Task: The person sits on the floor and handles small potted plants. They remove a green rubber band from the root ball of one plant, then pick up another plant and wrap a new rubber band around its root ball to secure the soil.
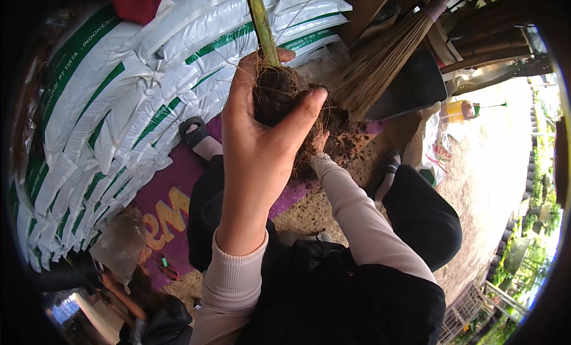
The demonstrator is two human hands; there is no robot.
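Note:
Close to the camera, my left hand (263,122) grips the dark, fibrous root ball (275,93) of a plant, with its thumb on the right and fingers round the far side. A thick green-brown stem (262,26) rises from the root ball to the top of the picture. Thin roots hang down on the right. My right hand (320,140) is lower, beside the hanging roots and dark soil; its fingers are partly hidden, and its hold cannot be made out. Loose soil (352,148) lies scattered to its right on the ground.
Stacked white and green sacks (147,73) stand on the left. A stick broom (388,64) and a black dustpan-like container (406,86) are at the upper right. A purple lettered banner (167,202) covers part of the ground, with red-handled scissors (169,270) on it. Another person's arm (122,296) shows lower left.

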